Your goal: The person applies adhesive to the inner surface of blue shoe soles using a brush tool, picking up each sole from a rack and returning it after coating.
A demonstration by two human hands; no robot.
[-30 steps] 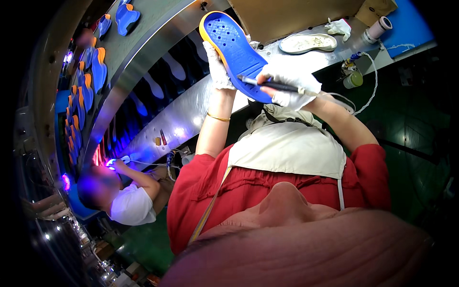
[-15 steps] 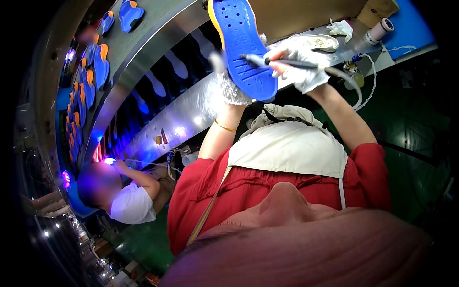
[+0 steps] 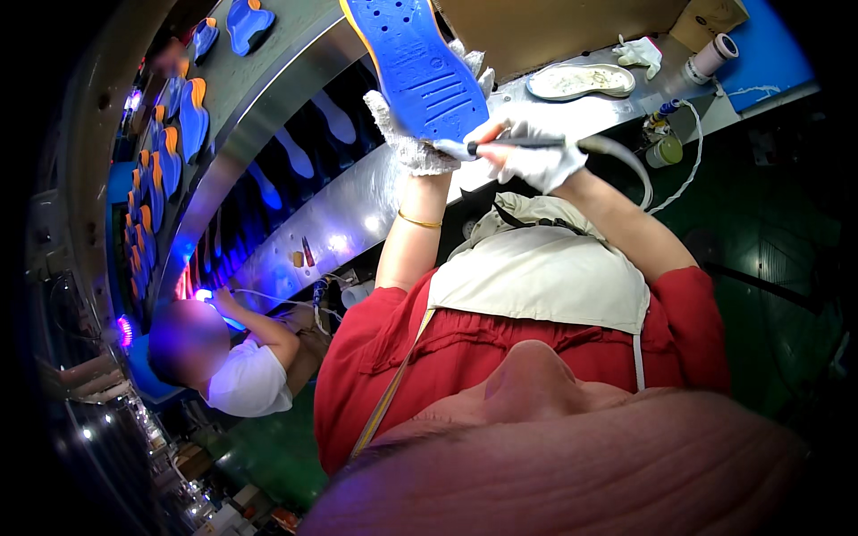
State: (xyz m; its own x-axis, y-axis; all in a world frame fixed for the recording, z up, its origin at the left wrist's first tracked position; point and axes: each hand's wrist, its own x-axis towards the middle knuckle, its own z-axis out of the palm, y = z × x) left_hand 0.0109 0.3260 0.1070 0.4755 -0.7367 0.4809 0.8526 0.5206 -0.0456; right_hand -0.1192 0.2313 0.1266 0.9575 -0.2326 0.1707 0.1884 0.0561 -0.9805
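Note:
A blue shoe sole (image 3: 420,76) with an orange edge is held up in my gloved left hand (image 3: 413,147), whose fingers and thumb wrap its sides from beneath. The face toward me has small holes at the far part and raised lines lower down. My right hand (image 3: 541,159), in a white glove with bare fingertips showing, grips a black-handled brush (image 3: 527,142). The pale brush tip is at the sole's near end. From the brush's rear a clear tube (image 3: 626,158) curves off to the right.
A white sole (image 3: 581,82), a white glove (image 3: 638,55) and a pinkish roll (image 3: 712,58) lie on the bench. At left, a conveyor (image 3: 295,40) carries several blue-and-orange soles (image 3: 192,121); other soles sit below it. A co-worker (image 3: 250,380) works at lower left.
The sole and my left hand have shifted left and slightly away. My right hand has moved left and nearer me, taking the brush tip from mid-sole to the near end.

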